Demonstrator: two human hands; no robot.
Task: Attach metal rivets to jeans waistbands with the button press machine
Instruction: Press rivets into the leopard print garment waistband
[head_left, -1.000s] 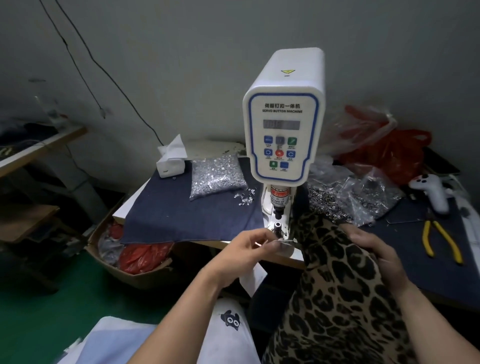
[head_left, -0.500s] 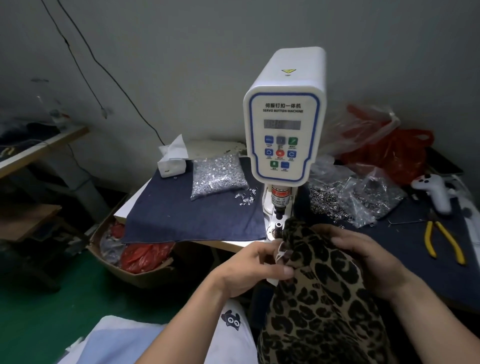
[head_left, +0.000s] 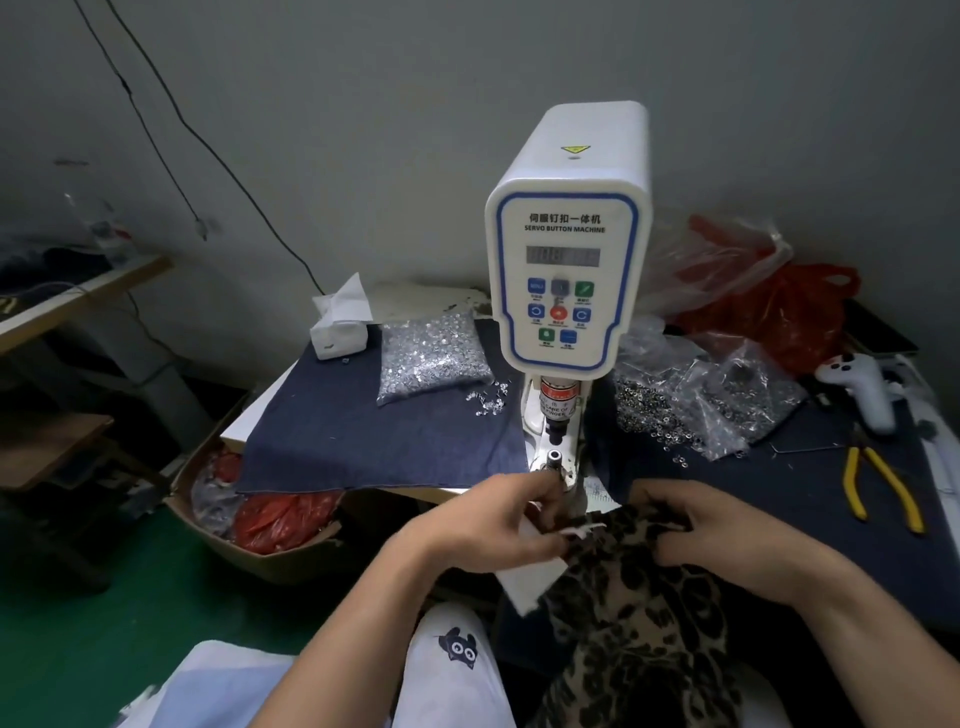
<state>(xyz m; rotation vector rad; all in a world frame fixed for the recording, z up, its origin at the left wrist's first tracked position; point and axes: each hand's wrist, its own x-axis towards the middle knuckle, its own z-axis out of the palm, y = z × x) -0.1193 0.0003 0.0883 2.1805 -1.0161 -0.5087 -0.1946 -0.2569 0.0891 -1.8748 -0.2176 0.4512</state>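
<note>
Both forearms reaching up from the bottom edge toward the centre of the frame, converging just below the button press machine (head_left: 567, 260). Left hand (head_left: 488, 525) at centre, wrist angled up and to the right, fingers curled and pinching the upper left edge of the leopard-print garment (head_left: 639, 597); fingertips close under the machine's lower die (head_left: 554, 457), whether touching it cannot be told. Right hand (head_left: 727, 530) right of centre, knuckles up, fingers bent down and gripping the garment's top edge. Garment bunched between the two hands, held just in front of and below the die, the rest hanging down toward the lower right of the frame. A white tag or lining edge showing at the fabric fold between the hands.

Machine standing upright at centre on the worktop (head_left: 363, 452), control panel facing the camera. Left of it, a clear bag of silver rivets (head_left: 431, 358) lying on dark denim cloth, a few loose pieces beside it. Right of it, more bags of dark metal parts (head_left: 691, 400). Yellow-handled pliers (head_left: 878, 483) at the right edge. Tissue box (head_left: 340, 332) behind the rivet bag.
</note>
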